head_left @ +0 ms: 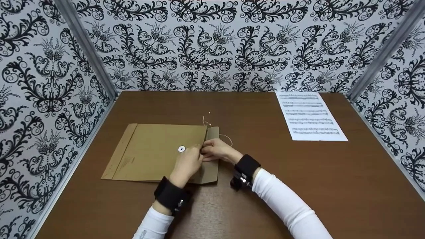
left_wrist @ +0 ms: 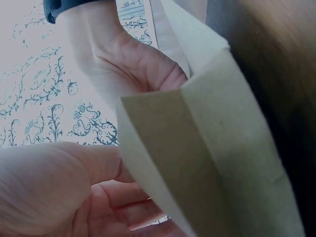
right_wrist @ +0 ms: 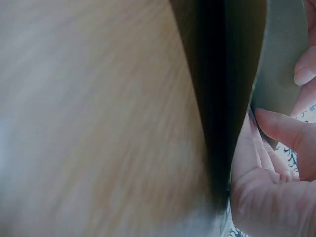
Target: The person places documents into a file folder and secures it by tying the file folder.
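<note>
A manila string-tie envelope (head_left: 159,146) lies left of centre in the head view, on the brown wood-grain table (head_left: 298,186), its grey-lined flap (head_left: 210,174) at the right end. Both hands meet there: the left hand (head_left: 188,162) appears to pinch the edge of the envelope's mouth between thumb and fingers, and the right hand (head_left: 217,149) grips the flap side, thumb on one face and fingers behind, as the right wrist view shows. Some fingertips are hidden by the card, so their exact hold cannot be told. To work this edge well, it seems best to pinch lightly near the middle, part the layers evenly, and avoid creasing the flap at its fold; the thin string (head_left: 229,137) looping out beyond the right hand should be kept from snagging under the fingers. The white button (head_left: 181,149), just beside the left hand, is best not pulled on. As for writing, a faint printed mark (head_left: 127,161) at the envelope's lower left is too small to read, as is the grey lettering on the left sleeve (head_left: 149,229). The sheet music (head_left: 310,116) at upper right carries rows of staves, with no legible title or brand.
</note>
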The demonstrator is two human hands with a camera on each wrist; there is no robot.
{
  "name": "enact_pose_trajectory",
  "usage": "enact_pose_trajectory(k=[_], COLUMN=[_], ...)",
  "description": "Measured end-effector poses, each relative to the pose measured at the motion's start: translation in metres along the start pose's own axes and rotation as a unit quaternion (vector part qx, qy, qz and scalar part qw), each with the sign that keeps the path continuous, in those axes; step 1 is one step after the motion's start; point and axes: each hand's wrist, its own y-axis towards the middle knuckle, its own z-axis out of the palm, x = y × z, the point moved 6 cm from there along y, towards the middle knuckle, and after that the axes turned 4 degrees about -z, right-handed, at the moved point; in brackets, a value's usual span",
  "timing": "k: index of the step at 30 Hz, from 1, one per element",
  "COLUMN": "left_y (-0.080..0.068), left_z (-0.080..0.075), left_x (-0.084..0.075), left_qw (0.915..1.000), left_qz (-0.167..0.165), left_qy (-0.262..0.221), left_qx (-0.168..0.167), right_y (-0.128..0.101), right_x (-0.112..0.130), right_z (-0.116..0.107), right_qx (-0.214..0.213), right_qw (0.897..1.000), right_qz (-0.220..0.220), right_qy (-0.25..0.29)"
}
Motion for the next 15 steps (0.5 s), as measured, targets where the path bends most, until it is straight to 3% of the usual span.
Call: enact_pose_trajectory(k=[15], left_y=[0.001], left_z=[0.011], left_x=[0.001], left_qw=[0.9998], left_qz=[0.003], left_qy=[0.003], left_qx=[0.017], right_y=[-0.026], right_x=[0.005], right_z=[-0.023], right_qx=[0.032], right_qw=[0.999], right_qz=[-0.033], right_qy=[-0.008])
